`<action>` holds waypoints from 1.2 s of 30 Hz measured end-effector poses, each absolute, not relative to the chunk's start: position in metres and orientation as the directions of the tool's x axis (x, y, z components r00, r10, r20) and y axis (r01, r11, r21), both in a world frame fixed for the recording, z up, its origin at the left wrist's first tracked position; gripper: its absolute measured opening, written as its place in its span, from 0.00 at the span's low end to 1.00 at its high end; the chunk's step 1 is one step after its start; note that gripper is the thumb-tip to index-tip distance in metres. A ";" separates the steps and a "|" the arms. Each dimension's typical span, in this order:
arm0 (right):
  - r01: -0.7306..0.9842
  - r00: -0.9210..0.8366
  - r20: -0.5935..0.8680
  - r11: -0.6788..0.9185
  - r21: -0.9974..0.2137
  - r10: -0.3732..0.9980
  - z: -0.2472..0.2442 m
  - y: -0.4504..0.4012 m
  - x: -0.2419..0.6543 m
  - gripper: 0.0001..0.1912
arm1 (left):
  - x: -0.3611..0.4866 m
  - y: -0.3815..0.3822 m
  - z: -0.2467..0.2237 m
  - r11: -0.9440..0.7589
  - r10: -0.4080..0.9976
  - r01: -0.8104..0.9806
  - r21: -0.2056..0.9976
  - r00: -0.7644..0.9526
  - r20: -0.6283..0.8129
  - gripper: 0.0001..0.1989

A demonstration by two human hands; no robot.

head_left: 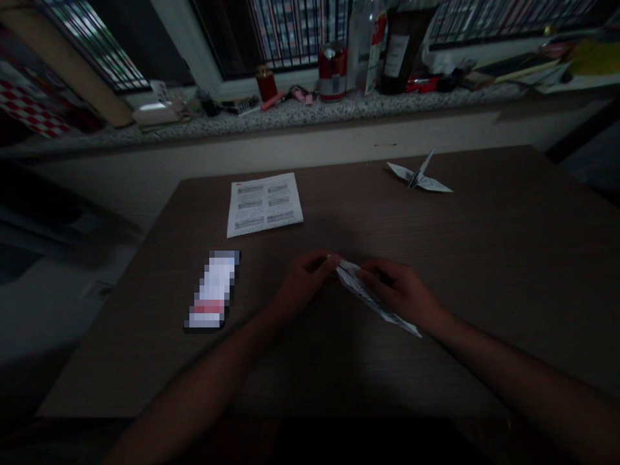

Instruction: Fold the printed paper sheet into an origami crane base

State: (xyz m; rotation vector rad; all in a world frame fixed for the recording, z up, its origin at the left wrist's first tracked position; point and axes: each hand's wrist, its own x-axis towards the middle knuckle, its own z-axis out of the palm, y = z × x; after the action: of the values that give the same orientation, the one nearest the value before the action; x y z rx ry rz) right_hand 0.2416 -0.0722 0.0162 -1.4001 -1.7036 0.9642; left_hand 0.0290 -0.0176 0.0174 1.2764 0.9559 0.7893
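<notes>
A narrow piece of folded printed paper (pixel 372 298) slants between my hands, over the middle of the brown table (pixel 310 368). My left hand (pixel 310 274) pinches its upper left tip between thumb and fingers. Further along, my right hand (pixel 400 287) is closed on the paper's upper edge, with the fingertips partly hidden. The paper's lower right point sticks out below my right hand. Beyond the hands, at the back right of the table, stands a folded paper crane (pixel 419 179) with its wings spread.
A printed sheet (pixel 265 205) lies at the back left of the table. Nearer on the left is a phone (pixel 213 290) with a blurred lit screen. Along the granite windowsill (pixel 194 126) stand a red can (pixel 332 74), a dark bottle-like container (pixel 400 55) and small clutter.
</notes>
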 end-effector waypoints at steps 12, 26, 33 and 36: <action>0.471 -0.163 0.122 0.186 -0.862 0.979 0.017 -0.071 0.242 0.16 | 0.030 -0.018 0.018 0.102 0.913 0.079 0.992 0.388 -0.125 0.16; 0.510 -0.174 0.116 0.191 -0.839 0.978 0.014 -0.069 0.244 0.17 | 0.030 -0.016 0.018 0.053 0.844 0.228 0.972 0.510 -0.166 0.18; 0.498 -0.183 0.063 0.147 -0.854 0.981 0.013 -0.066 0.247 0.16 | 0.028 -0.013 0.016 0.047 0.869 0.247 0.968 0.467 -0.162 0.17; 0.517 -0.213 0.024 0.133 -0.846 0.977 0.014 -0.063 0.252 0.14 | 0.025 -0.009 0.014 0.066 0.908 0.237 0.969 0.388 -0.156 0.17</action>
State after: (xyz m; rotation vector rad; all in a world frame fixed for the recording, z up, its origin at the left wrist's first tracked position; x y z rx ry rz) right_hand 0.2516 -0.0631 0.0137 -1.4384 -1.8093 0.9757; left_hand 0.0252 -0.0085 0.0143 1.4477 1.0967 0.7037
